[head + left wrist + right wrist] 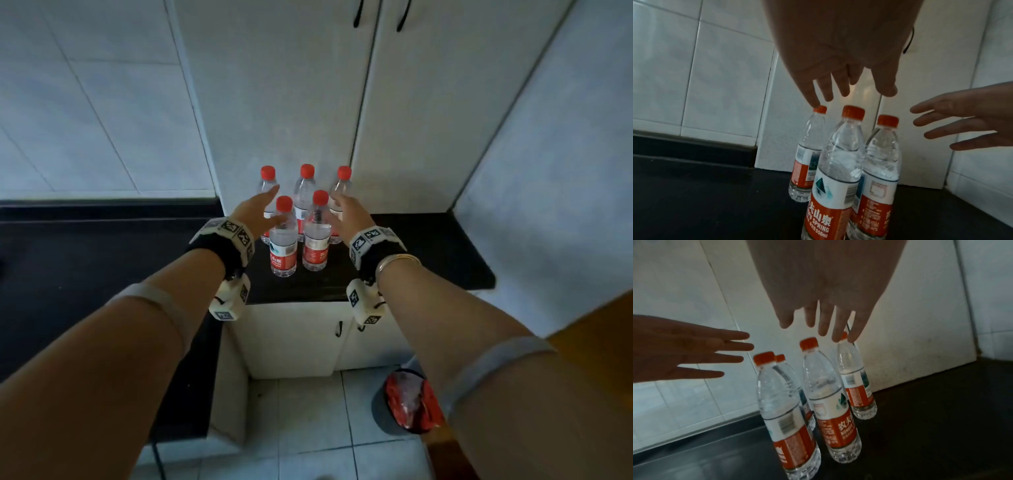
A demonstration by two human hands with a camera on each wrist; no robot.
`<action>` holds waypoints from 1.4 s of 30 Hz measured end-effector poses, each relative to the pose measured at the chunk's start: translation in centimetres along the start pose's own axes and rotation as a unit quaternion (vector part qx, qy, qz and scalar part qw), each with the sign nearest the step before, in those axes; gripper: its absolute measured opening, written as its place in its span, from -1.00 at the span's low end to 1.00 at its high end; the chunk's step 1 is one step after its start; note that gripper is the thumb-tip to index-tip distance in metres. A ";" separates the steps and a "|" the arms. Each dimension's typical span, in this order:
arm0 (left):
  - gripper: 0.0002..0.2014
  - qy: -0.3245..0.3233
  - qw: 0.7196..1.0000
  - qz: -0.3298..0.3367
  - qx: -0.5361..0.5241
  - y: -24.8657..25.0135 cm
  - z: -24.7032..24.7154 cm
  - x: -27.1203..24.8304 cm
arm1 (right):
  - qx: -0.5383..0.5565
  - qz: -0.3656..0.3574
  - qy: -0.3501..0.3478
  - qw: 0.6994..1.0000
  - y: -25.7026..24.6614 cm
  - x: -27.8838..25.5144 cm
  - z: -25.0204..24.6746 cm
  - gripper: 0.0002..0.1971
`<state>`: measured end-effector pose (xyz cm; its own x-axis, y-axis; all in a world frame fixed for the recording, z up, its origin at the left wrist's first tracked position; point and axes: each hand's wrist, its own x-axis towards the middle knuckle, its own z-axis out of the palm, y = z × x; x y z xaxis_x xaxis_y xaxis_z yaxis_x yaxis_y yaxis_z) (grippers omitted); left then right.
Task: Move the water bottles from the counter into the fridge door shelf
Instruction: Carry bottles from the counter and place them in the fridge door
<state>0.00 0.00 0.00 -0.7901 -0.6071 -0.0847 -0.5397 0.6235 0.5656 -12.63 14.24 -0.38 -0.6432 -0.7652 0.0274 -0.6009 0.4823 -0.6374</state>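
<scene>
We read print only on the red-and-white labels of the water bottles. In the left wrist view, the nearest bottle (835,183) carries white Chinese characters "夫山泉", with "SPRING" and "550ml" beneath them. In the right wrist view, the bottle at one o'clock of the nearest one (830,404) shows "农夫" above Latin letters beginning "NONGFU". Finer print and barcodes are too blurred for us.

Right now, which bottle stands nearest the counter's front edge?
The front-left bottle, by the left hand. Its base sits lowest in the head view, just ahead of the front-right bottle; three stand behind.
</scene>
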 end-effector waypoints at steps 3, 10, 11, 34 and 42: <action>-0.22 -0.010 0.999 -0.033 -0.034 -0.8 1.3 1.8 | 0.026 0.038 -0.002 0.999 1.6 2.1 1.4 -0.37; -0.22 -0.049 0.995 -0.058 -0.066 -3.0 4.2 4.3 | 0.092 0.081 -0.032 0.992 3.2 5.2 4.9 -0.33; -0.21 -0.056 0.994 -0.061 -0.070 -3.3 4.5 4.7 | 0.102 0.086 -0.029 0.991 3.3 5.4 5.3 -0.35; 0.01 -0.144 0.987 0.052 -0.040 0.7 5.1 5.1 | 0.092 0.201 0.125 0.967 2.8 -0.2 1.6 -0.33; -0.16 -0.203 0.954 0.209 -0.064 8.8 6.4 0.3 | 0.056 0.272 0.239 0.930 3.5 -10.0 -4.2 -0.42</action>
<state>-6.81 8.49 -0.25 -0.9902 -0.0609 -0.1254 -0.1326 0.6883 0.7132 -10.30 25.33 0.40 -0.9914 -0.1306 0.0007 -0.0894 0.6746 -0.7328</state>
